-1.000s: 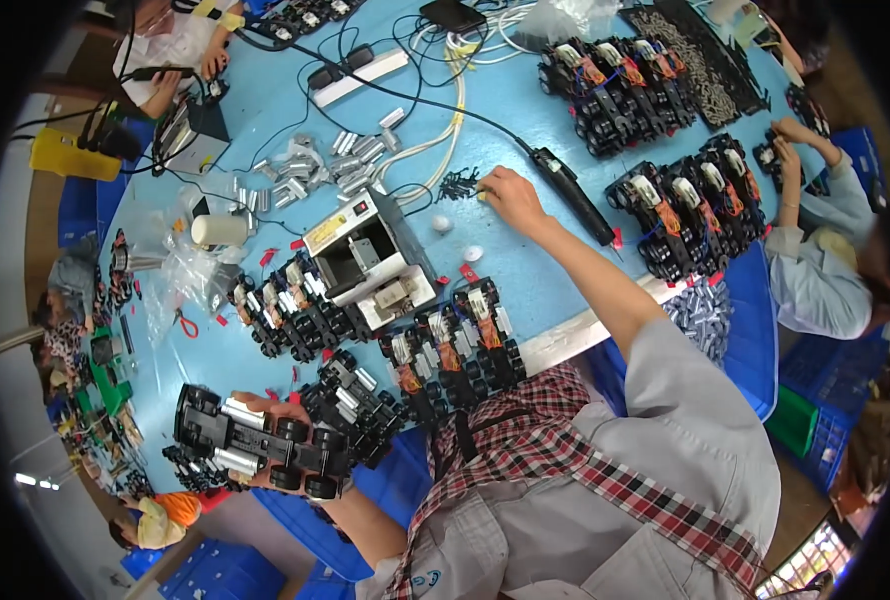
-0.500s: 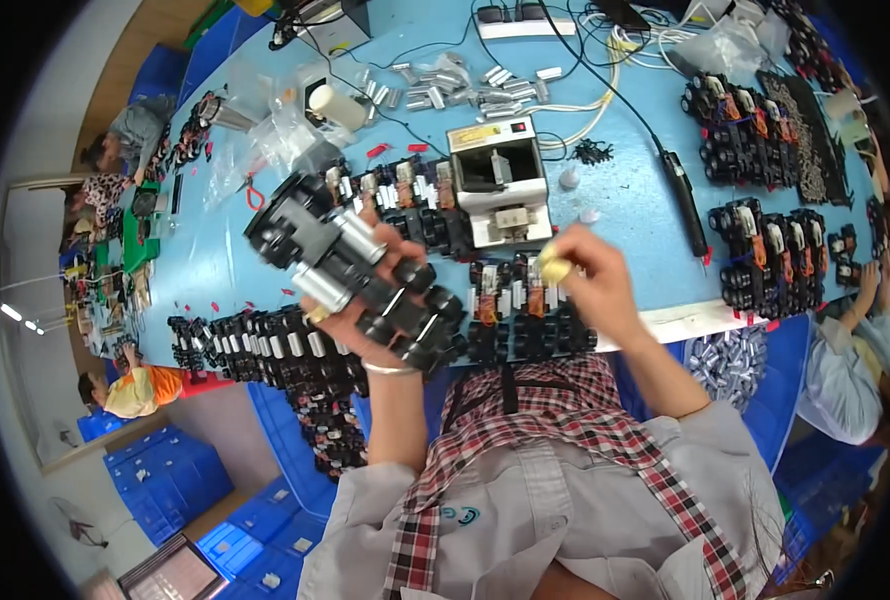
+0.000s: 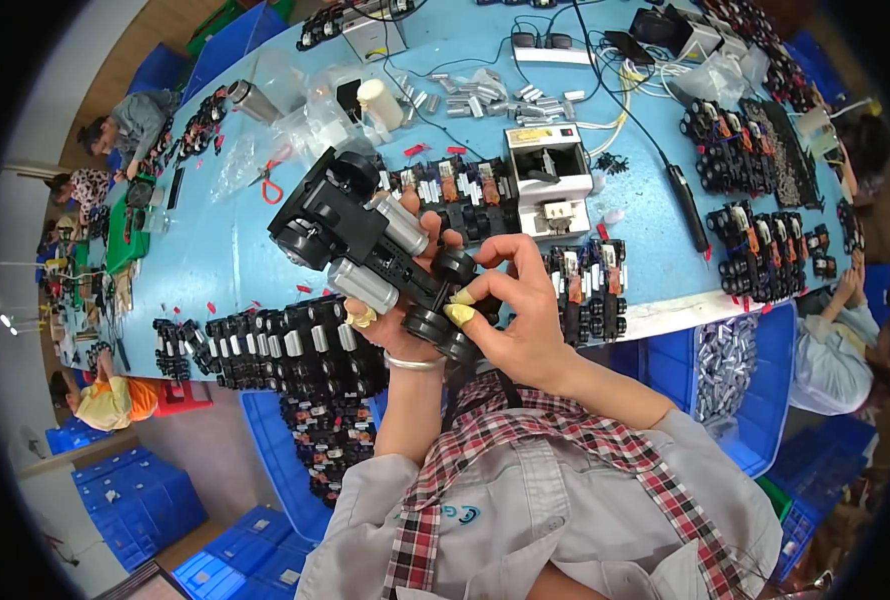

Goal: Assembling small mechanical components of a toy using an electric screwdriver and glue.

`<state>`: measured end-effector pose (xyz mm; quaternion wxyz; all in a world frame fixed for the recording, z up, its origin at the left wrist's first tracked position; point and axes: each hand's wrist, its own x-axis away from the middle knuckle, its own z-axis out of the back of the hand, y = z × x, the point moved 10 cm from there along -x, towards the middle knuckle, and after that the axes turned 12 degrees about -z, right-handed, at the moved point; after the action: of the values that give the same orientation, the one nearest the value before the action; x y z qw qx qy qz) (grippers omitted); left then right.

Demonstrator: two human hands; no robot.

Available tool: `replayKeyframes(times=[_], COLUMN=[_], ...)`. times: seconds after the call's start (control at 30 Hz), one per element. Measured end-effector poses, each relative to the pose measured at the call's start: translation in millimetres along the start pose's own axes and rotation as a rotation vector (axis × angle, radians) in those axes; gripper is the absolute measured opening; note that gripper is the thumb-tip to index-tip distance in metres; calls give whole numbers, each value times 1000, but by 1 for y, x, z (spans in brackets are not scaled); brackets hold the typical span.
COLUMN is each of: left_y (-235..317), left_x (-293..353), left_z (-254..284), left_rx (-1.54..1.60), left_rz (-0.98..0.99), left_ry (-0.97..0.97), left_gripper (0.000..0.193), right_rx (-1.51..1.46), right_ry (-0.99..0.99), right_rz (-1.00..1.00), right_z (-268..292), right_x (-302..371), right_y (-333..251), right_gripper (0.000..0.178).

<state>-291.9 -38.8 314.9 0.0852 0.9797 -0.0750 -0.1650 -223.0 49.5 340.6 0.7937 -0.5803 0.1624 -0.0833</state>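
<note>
My left hand [image 3: 410, 330] is wrapped round a black toy truck chassis [image 3: 390, 240] from below, tilted above the table's near edge. Two silver cylinders [image 3: 363, 285] sit along its sides, and black wheels [image 3: 431, 326] show at its lower end. My right hand [image 3: 518, 315] has its thumb and forefinger, both in yellow finger covers, pinched together between those wheels. Whatever lies in the pinch is too small to make out. Just right of my right hand, more chassis [image 3: 590, 285] with orange and white parts stand in a row.
A white box-shaped device [image 3: 550, 185] stands behind my hands. A black corded electric screwdriver [image 3: 687, 210] lies to the right. Loose silver cylinders [image 3: 505, 105] and a pile of small black screws [image 3: 613, 162] lie farther back. Rows of chassis [image 3: 285, 345] line the left edge, near a blue bin [image 3: 275, 440].
My right hand has moved left from beside the chassis onto its wheels, fingers still pinched. The chassis, in my left hand, has turned slightly. The whole view has shifted a little.
</note>
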Motion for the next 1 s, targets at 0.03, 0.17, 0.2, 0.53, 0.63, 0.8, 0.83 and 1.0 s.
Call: replayKeyframes(times=[0.03, 0.17, 0.2, 0.53, 0.63, 0.8, 0.83, 1.0], left_y=[5, 12, 14, 7, 2, -4, -5, -16], left_x=[1, 3, 3, 2, 3, 5, 4, 0], left_z=[-1, -8, -7, 1, 9, 7, 7, 9], left_rx=[-46, -44, -40, 1, -59, -72, -52, -62], left_rz=[-15, -3, -4, 2, 21, 22, 18, 15], left_ry=[5, -54, -55, -34, -40, 18, 16, 39], left_gripper=[91, 90, 90, 90, 87, 88, 88, 86], right_rx=[5, 28, -6, 37, 67, 48, 17, 104], right_ry=[-3, 5, -5, 27, 45, 12, 4, 25], right_rz=[3, 42, 13, -23, -27, -22, -44, 125], right_z=[-4, -10, -10, -6, -4, 12, 20, 37], right_x=[0, 3, 3, 1, 5, 14, 16, 26], right_y=[-2, -13, -11, -10, -6, 5, 7, -10], right_gripper=[11, 11, 10, 7, 7, 14, 17, 15])
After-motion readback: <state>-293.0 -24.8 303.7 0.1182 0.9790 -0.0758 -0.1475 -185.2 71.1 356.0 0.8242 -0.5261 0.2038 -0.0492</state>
